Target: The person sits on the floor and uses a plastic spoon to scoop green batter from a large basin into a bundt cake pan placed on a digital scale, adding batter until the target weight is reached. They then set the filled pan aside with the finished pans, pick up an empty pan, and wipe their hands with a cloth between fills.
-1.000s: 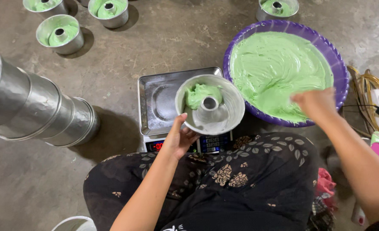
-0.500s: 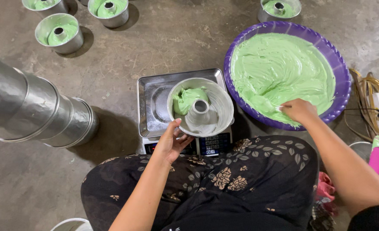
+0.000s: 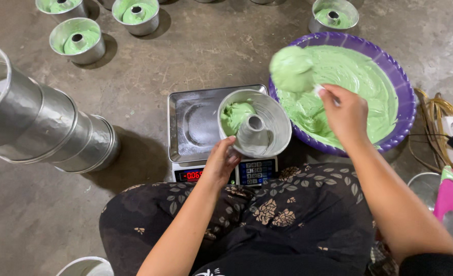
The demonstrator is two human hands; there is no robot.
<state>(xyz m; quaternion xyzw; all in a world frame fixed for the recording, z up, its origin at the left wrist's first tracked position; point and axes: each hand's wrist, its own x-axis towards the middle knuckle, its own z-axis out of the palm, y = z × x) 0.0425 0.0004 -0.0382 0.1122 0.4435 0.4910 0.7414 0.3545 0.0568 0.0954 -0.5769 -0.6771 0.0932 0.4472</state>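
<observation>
My left hand (image 3: 221, 162) grips the partly filled tube pan (image 3: 254, 128) on the scale (image 3: 196, 128) while my right hand (image 3: 345, 113), fingers closed, lifts a scoop (image 3: 292, 69) of green batter from the basin (image 3: 390, 71); filled pans (image 3: 78, 41) wait behind, empties (image 3: 47, 128) remain.

Tube pan (image 3: 254, 130) on scale (image 3: 196, 128), batter basin (image 3: 390, 66) right of it.

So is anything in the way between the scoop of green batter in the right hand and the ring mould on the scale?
Nothing visible. The right hand holds the scoop of batter over the purple basin; the ring mould, steadied by the left hand, sits open just beside it on the scale.
</observation>
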